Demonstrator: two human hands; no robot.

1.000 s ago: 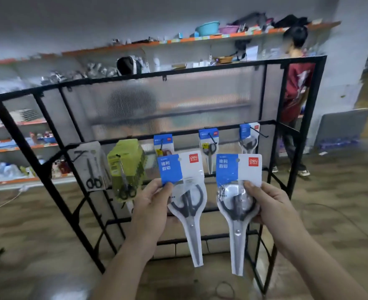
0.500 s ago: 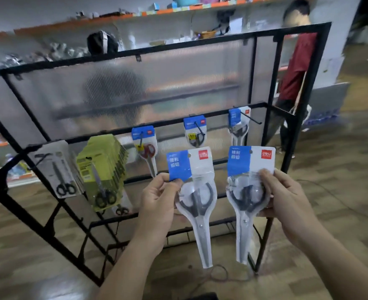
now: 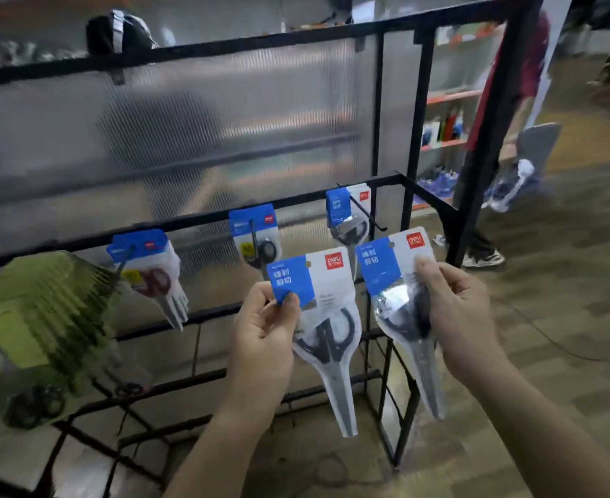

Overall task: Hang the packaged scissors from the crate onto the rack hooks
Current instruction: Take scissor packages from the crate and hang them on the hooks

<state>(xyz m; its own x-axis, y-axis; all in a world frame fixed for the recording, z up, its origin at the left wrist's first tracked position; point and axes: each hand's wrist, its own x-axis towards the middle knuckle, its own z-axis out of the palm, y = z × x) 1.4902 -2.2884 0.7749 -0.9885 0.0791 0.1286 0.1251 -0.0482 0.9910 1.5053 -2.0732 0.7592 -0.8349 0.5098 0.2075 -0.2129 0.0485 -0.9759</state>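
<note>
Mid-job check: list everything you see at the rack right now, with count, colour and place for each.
rack: 1, black metal, across the view
panel: 1, translucent, rack's upper half
hung packs: 3 groups, blue cards, on hooks along the middle rail
green packs: 1 stack, number unclear, rail's left end
bystander: 1, red top, behind the rack at right
left pack: 1, blue-and-white card, dark handles, in front of the lower rails
right pack: 1, same colours, tilted, below the rightmost hook
left hand: pinches the left pack's card
right hand: grips the right pack at the handles
</note>
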